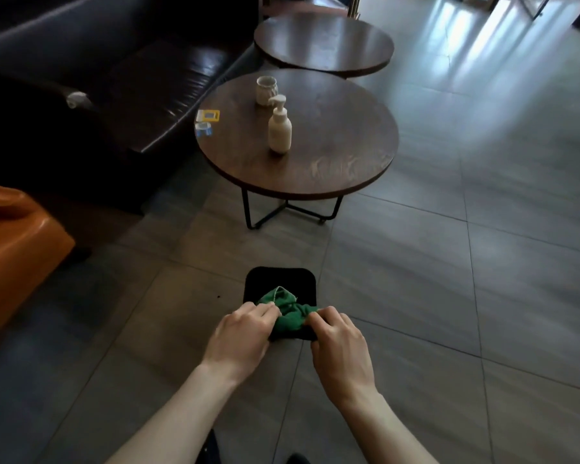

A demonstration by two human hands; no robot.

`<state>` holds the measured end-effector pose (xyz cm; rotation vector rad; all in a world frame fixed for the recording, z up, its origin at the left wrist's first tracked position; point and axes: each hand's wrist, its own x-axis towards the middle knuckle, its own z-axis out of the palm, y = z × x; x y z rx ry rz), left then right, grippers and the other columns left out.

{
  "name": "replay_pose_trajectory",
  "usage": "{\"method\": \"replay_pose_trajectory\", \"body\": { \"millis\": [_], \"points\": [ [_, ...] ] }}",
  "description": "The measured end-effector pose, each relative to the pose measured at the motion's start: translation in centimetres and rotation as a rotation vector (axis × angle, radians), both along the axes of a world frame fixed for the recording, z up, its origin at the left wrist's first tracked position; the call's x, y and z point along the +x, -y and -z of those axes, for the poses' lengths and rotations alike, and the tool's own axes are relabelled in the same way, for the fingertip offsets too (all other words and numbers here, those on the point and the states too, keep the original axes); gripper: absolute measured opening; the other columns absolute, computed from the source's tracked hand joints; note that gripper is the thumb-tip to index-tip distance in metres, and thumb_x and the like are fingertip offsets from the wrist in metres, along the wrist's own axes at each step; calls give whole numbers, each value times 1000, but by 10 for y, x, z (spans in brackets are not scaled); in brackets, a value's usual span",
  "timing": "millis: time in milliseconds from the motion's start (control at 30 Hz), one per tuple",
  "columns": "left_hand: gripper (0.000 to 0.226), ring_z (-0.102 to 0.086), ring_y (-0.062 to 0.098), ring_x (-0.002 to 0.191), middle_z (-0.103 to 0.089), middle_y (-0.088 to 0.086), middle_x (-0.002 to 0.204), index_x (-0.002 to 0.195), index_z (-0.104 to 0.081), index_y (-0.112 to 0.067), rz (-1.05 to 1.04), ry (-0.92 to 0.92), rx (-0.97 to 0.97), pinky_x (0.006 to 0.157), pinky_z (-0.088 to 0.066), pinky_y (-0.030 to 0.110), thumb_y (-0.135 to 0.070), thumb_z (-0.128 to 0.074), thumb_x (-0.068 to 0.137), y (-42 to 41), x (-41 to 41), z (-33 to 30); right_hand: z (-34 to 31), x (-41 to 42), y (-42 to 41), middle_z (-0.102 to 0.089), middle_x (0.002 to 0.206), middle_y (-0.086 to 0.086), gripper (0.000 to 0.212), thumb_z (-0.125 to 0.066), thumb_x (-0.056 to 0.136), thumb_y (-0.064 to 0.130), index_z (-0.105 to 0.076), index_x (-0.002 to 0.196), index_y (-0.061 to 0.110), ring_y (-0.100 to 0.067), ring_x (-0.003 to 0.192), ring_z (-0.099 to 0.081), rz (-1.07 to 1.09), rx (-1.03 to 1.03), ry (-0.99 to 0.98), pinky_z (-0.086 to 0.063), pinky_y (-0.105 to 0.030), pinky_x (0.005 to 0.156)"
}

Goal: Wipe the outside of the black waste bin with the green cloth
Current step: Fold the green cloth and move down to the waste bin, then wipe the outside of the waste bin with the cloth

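The black waste bin stands on the tiled floor just in front of me, seen from above as a dark rounded square. A crumpled green cloth lies over its near rim. My left hand pinches the cloth's left side with curled fingers. My right hand grips the cloth's right side, fingers curled over it. The bin's near wall is hidden behind my hands and the cloth.
A round wooden table on black legs stands beyond the bin, bearing a pump bottle, a small ceramic cup and small cards. A second round table is farther back. A dark sofa and an orange seat are on the left.
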<state>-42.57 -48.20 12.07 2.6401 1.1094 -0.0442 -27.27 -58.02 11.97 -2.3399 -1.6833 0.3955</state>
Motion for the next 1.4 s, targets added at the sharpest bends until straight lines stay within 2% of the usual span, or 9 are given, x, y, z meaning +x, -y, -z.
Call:
{"method": "replay_pose_trajectory", "body": {
  "millis": [167, 300, 467, 833, 900, 1033, 1133, 1267, 1400],
  "points": [
    [45, -59, 25, 121, -62, -2, 137, 132, -60, -16, 28, -30, -73, 93, -55, 43, -7, -63, 87, -1, -12, 68, 67, -14, 4, -67, 98, -4, 29, -70, 74, -6, -70, 95, 13, -30, 83, -63, 33, -43, -41, -57, -43, 64],
    [46, -55, 21, 125, -58, -5, 141, 135, -55, -19, 54, -63, -122, 97, -52, 40, -9, -59, 91, -2, -17, 142, 138, -22, 5, -67, 98, -2, 29, -72, 74, -6, -70, 95, 14, -27, 82, -63, 42, -82, -44, -57, -42, 63],
    [48, -51, 18, 128, -55, -8, 143, 138, -51, -22, 58, -83, -153, 99, -50, 37, -14, -57, 92, -4, -19, 240, 234, -23, 4, -68, 89, -3, 36, -79, 60, -11, -70, 86, 13, -27, 71, -63, 35, -97, -53, -54, -40, 51],
    [48, -57, 20, 121, -61, -5, 137, 137, -55, -20, 71, -67, -171, 98, -51, 36, -15, -64, 90, -14, -5, 440, 424, -4, -11, -64, 103, 2, 29, -68, 80, 0, -68, 102, 20, -23, 88, -60, -12, -151, -48, -57, -40, 68],
    [46, -57, 19, 118, -62, -7, 135, 134, -55, -22, 84, -56, -163, 96, -51, 35, -18, -64, 89, -20, -1, 468, 448, -1, -15, -65, 98, 2, 29, -72, 77, 0, -69, 97, 20, -23, 84, -61, -1, -150, -63, -57, -38, 63],
    [47, -57, 17, 117, -63, -10, 129, 131, -54, -28, 104, -29, -182, 96, -50, 35, -26, -66, 86, -32, 2, 514, 487, 2, -23, -65, 87, 2, 37, -80, 63, -5, -69, 90, 19, -23, 74, -62, 32, -125, -72, -55, -37, 53],
    [47, -57, 17, 118, -63, -10, 127, 131, -53, -30, 126, 3, -196, 96, -48, 32, -31, -66, 85, -41, -1, 539, 513, 3, -30, -65, 95, 2, 32, -74, 74, -1, -68, 97, 19, -24, 83, -61, 31, -110, -61, -55, -40, 61],
    [48, -57, 20, 118, -62, -7, 125, 131, -51, -31, 200, -30, -175, 94, -47, 36, -35, -64, 85, -51, -1, 556, 537, 3, -37, -59, 109, 7, 32, -62, 86, 6, -62, 112, 25, -19, 97, -55, -6, -67, -21, -51, -33, 74],
    [64, -49, 12, 132, -53, -11, 144, 145, -44, -35, 238, 107, -99, 110, -41, 30, -55, -59, 86, -57, -8, 560, 548, 7, -41, -59, 105, 9, 30, -60, 87, 7, -61, 108, 27, -17, 93, -53, -6, -7, -4, -52, -33, 76]
  ]
}}
